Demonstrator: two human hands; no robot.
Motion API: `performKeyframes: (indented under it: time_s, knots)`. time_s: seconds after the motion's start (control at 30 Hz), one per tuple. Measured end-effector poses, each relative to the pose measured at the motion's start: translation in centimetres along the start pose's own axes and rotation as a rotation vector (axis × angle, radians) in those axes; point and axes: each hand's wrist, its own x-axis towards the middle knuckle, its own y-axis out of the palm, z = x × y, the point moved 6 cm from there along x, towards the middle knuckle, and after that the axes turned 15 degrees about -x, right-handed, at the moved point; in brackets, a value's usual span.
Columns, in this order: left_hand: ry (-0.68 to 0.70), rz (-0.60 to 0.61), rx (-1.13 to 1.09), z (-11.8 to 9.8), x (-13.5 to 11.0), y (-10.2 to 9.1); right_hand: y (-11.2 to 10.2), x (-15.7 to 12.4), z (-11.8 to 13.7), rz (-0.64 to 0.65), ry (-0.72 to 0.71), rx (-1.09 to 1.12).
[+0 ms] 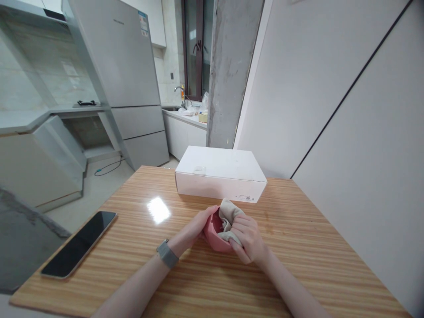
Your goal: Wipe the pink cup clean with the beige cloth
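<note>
A pink bowl is tilted toward me just above or on the wooden table; I cannot tell whether it touches. My left hand grips the bowl's left side, with the thumb at the rim and the other fingers hidden behind it. A beige cloth is bunched at the bowl's right rim, partly inside and partly over the edge. Closed around that cloth, my right hand presses it against the bowl's right wall. Part of the bowl's inside is covered by the cloth.
Behind the bowl stands a closed white box on the wooden table. A black-screened phone lies near the table's left edge. A white wall runs along the right side. A fridge and kitchen counters are farther back.
</note>
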Motion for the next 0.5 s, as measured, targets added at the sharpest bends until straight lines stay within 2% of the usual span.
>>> performKeyframes:
  time_s: [0.1,0.27,0.4,0.5]
  knots:
    - [0.018,-0.005,0.006,0.1,0.2,-0.2,0.3,-0.2,-0.3,0.004,0.025,-0.020]
    - [-0.026,-0.025,-0.031,1.0,-0.1,-0.1,0.5,-0.4,-0.9,-0.014,0.049,-0.052]
    - [-0.084,0.077,-0.146,1.6,-0.4,0.6,0.1,-0.5,-1.0,-0.033,0.055,-0.070]
    - [-0.137,0.101,-0.162,1.8,-0.3,0.2,-0.4,-0.5,-0.7,-0.040,0.054,-0.033]
